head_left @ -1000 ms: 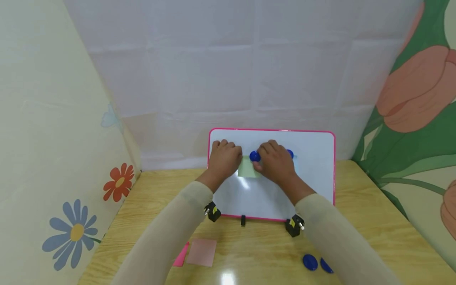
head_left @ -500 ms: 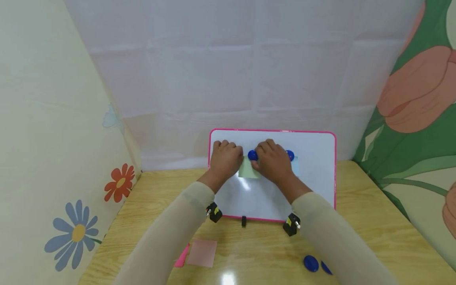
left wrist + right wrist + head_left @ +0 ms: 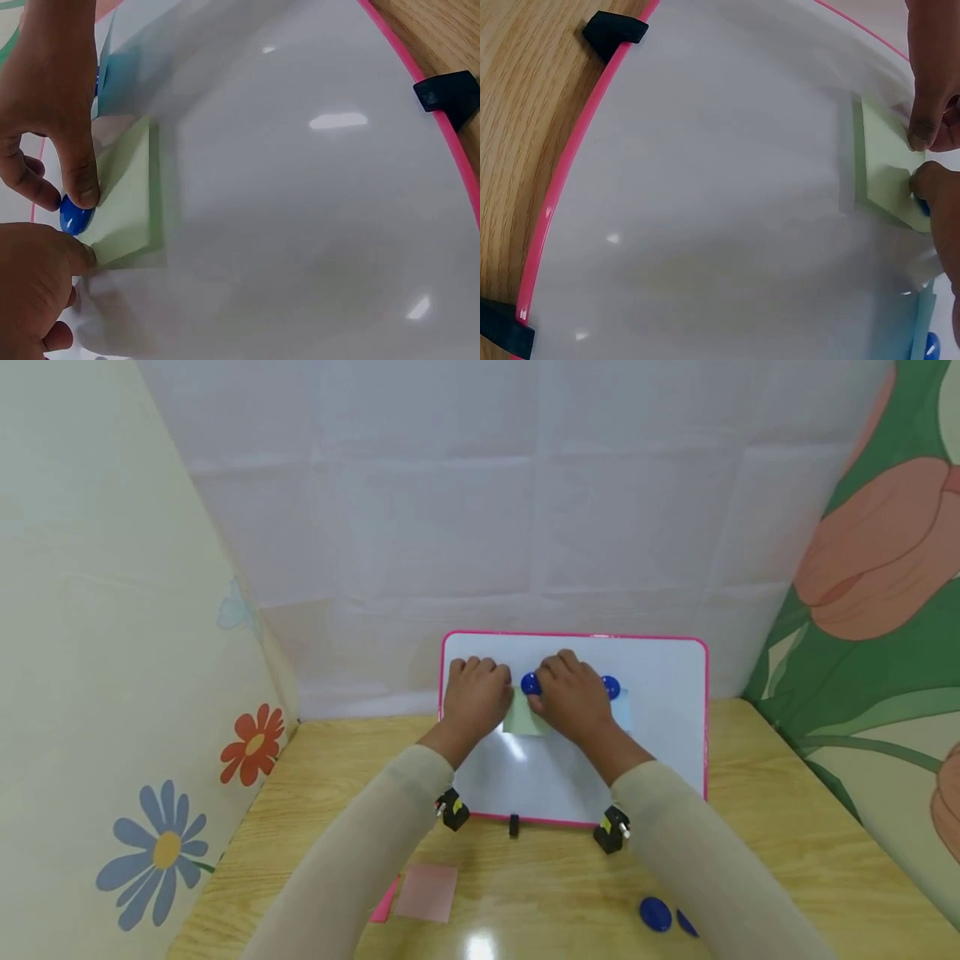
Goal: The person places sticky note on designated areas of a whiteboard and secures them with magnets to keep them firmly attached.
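Observation:
A pale green sticky note [image 3: 525,714] lies against the upper part of the pink-edged whiteboard [image 3: 540,777]; its lower edge stands off the surface in the left wrist view. My left hand [image 3: 477,697] pinches the note's upper left corner, thumb in front. A round blue magnet [image 3: 530,683] sits at the note's top edge, between the thumb and fingers of my right hand [image 3: 576,700]. That hand partly covers a light blue note [image 3: 622,710] to the right, which has another blue magnet [image 3: 611,687] at its top.
On the wooden table [image 3: 540,902] in front lie a pale pink note [image 3: 426,893], a bright pink note [image 3: 384,902] and two blue magnets [image 3: 656,914], one partly behind the right sleeve. Black clips [image 3: 615,34] grip the board's lower edge. A white sheet hangs behind.
My right hand has shifted slightly left and up with the blue magnet, uncovering more of the magnet on the light blue note. The left hand stays at the green note's corner.

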`<action>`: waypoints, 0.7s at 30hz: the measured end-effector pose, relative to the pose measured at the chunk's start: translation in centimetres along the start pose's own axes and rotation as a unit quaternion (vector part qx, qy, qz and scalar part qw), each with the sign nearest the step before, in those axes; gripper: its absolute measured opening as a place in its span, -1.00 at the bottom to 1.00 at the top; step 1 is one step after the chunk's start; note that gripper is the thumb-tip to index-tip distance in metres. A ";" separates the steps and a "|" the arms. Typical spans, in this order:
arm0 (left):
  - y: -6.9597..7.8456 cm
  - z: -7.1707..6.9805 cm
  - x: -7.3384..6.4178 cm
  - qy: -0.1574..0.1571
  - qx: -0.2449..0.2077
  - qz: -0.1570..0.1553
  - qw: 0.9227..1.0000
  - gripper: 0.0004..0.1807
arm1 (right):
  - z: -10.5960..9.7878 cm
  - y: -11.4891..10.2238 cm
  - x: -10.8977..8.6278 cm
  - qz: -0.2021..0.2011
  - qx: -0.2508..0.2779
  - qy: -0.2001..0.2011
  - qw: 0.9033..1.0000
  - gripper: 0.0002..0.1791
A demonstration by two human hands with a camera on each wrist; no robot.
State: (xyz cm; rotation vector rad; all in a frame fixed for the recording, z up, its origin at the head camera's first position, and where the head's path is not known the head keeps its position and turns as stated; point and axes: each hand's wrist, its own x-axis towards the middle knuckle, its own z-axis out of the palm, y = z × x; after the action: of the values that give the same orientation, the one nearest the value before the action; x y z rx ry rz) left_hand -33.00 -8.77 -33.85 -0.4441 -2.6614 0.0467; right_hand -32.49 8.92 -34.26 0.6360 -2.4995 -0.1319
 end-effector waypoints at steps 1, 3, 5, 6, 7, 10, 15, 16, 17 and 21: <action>0.0 0.0 0.0 0.003 -0.001 0.000 1.000 -0.76 | -0.1 0.0 0.0 0.001 -0.001 -0.003 1.000 -0.37; 0.0 0.2 0.0 0.007 -0.002 0.001 1.000 -0.77 | -0.3 0.0 -0.1 0.001 -0.001 -0.007 1.000 -0.36; -0.1 0.3 -0.1 0.013 -0.005 0.001 1.000 -0.77 | -0.5 0.1 -0.3 0.003 0.001 -0.010 1.000 -0.36; -0.1 0.3 -0.1 0.014 -0.006 0.002 1.000 -0.77 | -0.7 0.2 -0.4 0.004 0.002 -0.013 1.000 -0.35; -0.1 0.4 -0.2 0.014 -0.007 0.001 1.000 -0.77 | -0.8 0.2 -0.5 0.006 0.005 -0.014 1.000 -0.35; -0.1 0.4 -0.4 0.011 -0.009 -0.001 1.000 -0.75 | -1.1 0.6 -0.9 0.014 0.010 -0.016 1.000 -0.34; 0.0 -0.3 -0.9 0.026 -0.020 0.002 0.999 -0.69 | -1.4 1.3 -1.5 0.034 0.019 -0.010 0.999 -0.32; 0.0 -0.4 -1.1 0.029 -0.023 0.005 0.999 -0.69 | -1.4 1.5 -1.7 0.037 0.021 -0.009 0.999 -0.32; 0.0 -0.5 -1.2 0.032 -0.025 0.009 0.999 -0.68 | -1.5 1.7 -1.9 0.039 0.023 -0.009 0.999 -0.32; -0.1 -0.7 -2.1 0.042 -0.033 0.029 0.998 -0.70 | -1.7 2.3 -2.8 0.046 0.033 -0.005 0.998 -0.32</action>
State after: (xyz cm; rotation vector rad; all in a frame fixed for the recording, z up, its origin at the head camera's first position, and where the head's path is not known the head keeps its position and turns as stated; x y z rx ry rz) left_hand -30.90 -9.52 -34.13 -0.5328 -2.5735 -0.0412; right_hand -30.49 12.33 -33.68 0.5455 -2.5475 -0.0196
